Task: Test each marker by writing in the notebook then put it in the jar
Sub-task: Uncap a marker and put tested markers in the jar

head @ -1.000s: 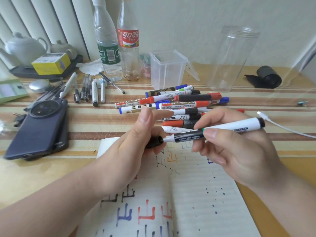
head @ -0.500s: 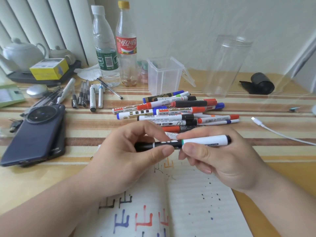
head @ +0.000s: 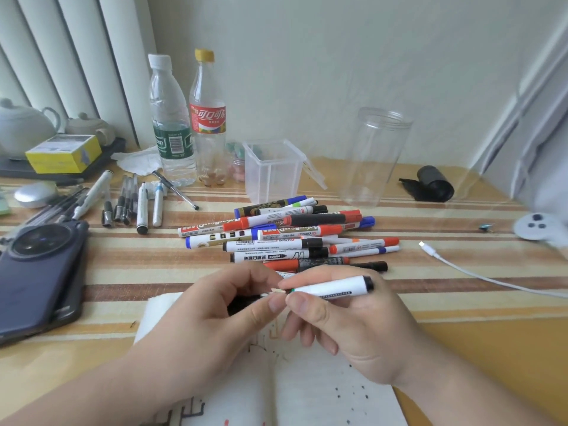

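My right hand holds a white marker with a black end, level above the open notebook. My left hand curls round its black cap at the marker's tip end, thumb and forefinger pinching there. Whether the cap sits fully on is hidden by the fingers. The notebook pages carry coloured test strokes and ink dots. A pile of several markers lies just beyond my hands. The tall clear jar stands upright and empty at the back right.
A dark phone lies at the left, with pens behind it. Two bottles and a small clear box stand at the back. A white cable and a black roll lie to the right.
The cap and marker were apart a second ago. My hands have come together, and the cap now meets the marker's tip end. The marker now lies more level.
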Available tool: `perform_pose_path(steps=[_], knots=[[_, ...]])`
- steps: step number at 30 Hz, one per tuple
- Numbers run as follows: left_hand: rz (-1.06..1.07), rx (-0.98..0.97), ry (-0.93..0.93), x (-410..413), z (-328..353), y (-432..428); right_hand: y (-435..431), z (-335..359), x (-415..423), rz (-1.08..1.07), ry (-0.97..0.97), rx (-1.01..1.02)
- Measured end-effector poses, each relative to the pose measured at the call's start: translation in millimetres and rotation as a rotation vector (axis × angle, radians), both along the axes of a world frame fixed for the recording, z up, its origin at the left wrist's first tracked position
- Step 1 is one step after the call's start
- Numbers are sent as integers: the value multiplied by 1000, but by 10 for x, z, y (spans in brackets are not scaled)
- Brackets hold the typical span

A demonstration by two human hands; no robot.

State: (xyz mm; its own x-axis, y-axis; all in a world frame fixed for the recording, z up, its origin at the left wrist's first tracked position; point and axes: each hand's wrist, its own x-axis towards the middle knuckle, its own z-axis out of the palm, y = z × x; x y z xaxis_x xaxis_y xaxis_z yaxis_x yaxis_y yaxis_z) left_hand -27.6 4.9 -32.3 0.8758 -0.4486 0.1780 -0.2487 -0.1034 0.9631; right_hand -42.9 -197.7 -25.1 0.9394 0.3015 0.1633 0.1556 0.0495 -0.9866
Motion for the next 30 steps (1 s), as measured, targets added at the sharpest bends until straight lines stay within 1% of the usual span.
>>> perform_pose_path(steps=[4,7,9,10,13,15,17,19,22,23,27,30], knots=[[-41,167,-69,-33,-3,-61,2,9,67,-57,6,21],[105,307,-134,-79,38,-102,-13,-4,84,-117,17,14],[161,355,-143,-70,98,-134,-33,7,88,-144,5,-6],[152,400,-147,-56,173,-169,-47,36,100,-164,-6,-27],[69,669,-107,72,443,-332,-99,178,196,-285,1,-83],[67,755,-97,233,596,-484,-149,299,302,-391,-5,-144],[135,740,-116,420,685,-627,-217,435,429,-501,-7,-172],[228,678,-129,562,730,-733,-330,558,624,-594,-12,-203],[317,498,-131,613,721,-809,-546,757,990,-711,-63,-247],[343,431,-131,610,691,-820,-612,828,1108,-748,-93,-293],[424,230,-119,597,549,-869,-857,1057,1557,-900,-212,-606],[422,195,-105,623,474,-918,-947,1077,1867,-862,-146,-800]])
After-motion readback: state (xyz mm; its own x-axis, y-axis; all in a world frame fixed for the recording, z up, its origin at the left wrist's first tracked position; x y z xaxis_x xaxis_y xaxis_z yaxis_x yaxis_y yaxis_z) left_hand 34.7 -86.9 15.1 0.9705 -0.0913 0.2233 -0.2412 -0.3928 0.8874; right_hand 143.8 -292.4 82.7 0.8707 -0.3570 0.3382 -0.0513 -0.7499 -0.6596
